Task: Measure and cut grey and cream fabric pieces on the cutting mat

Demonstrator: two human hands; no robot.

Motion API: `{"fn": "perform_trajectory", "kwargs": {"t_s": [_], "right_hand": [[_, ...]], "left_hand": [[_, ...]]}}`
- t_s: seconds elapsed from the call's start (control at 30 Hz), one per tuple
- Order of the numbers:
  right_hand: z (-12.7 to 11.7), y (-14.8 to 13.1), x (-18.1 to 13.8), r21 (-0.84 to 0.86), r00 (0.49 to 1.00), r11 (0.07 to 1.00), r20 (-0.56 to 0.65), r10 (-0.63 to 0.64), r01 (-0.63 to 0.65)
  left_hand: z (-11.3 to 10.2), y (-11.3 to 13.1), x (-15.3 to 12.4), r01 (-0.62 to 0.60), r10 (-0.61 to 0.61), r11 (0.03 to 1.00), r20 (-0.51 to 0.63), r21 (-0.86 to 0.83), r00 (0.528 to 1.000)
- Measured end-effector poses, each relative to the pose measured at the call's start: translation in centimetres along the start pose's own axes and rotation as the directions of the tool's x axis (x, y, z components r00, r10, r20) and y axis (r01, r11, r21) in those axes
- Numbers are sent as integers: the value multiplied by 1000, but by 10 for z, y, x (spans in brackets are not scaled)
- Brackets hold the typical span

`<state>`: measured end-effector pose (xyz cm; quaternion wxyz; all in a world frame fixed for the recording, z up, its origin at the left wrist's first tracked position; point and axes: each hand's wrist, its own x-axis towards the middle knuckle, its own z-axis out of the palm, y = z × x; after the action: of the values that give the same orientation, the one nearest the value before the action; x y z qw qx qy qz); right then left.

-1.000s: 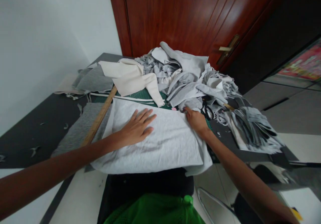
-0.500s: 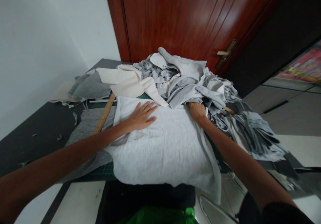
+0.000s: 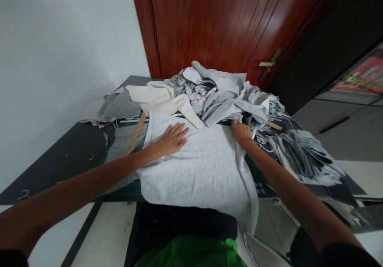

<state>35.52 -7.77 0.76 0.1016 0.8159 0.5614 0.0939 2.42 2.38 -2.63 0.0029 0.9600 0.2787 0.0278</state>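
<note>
Pale cloth overhung the table — left hand spread on it, right hand curled at its far right corner, grip unclear. Scrap pile and cream pieces crowded its far edge; wooden ruler lay left.

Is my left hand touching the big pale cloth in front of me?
Touching: the head view shows your left hand lying palm down on the big pale cloth.
</note>
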Motion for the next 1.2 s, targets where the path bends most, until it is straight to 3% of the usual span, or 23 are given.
{"fn": "perform_trajectory", "kwargs": {"t_s": [0.17, 0.4, 0.57, 0.7, 0.77, 0.83, 0.9, 0.97, 1.03, 1.1, 1.13, 1.2], "right_hand": [[0, 9, -29, 38, 999, 999, -40, -6, 7], [3, -4, -56, 174, 989, 978, -105, -101, 118], [-3, -38, -47, 333, 947, 889, -175, -270, 315], [7, -77, -49, 396, 895, 806, -267, -357, 439], [20, -89, -55, 427, 887, 788, -338, -315, 443], [36, -92, -62, 463, 870, 764, -421, -257, 450], [47, -89, -67, 478, 834, 725, -495, -244, 496], [51, -83, -71, 468, 794, 689, -546, -266, 553], [47, -78, -75, 457, 770, 672, -574, -278, 583], [39, -76, -80, 421, 744, 669, -593, -308, 613], [36, -76, -83, 374, 707, 659, -614, -352, 652], [29, -76, -87, 234, 572, 593, -665, -480, 770]], "left_hand": [[7, 20, -54, 7, -7, 1000, -1, 14, 1000], [14, 66, -109, 93, -90, 994, -60, 53, 994], [21, 90, -133, 105, -99, 994, -133, 41, 986], [15, 94, -140, 99, -94, 995, -150, 28, 984], [-1, 86, -135, 103, -103, 995, -129, -5, 986], [-25, 70, -129, 182, -184, 983, -131, -32, 974], [-50, 46, -124, 345, -340, 939, -169, -2, 925], [-65, 20, -125, 526, -508, 848, -178, 67, 842], [-66, -3, -130, 657, -639, 739, -152, 153, 754], [-55, -20, -136, 684, -673, 702, -130, 199, 728], [-47, -26, -139, 684, -671, 699, -139, 209, 729], [-31, -33, -143, 680, -659, 707, -168, 194, 733]]}}
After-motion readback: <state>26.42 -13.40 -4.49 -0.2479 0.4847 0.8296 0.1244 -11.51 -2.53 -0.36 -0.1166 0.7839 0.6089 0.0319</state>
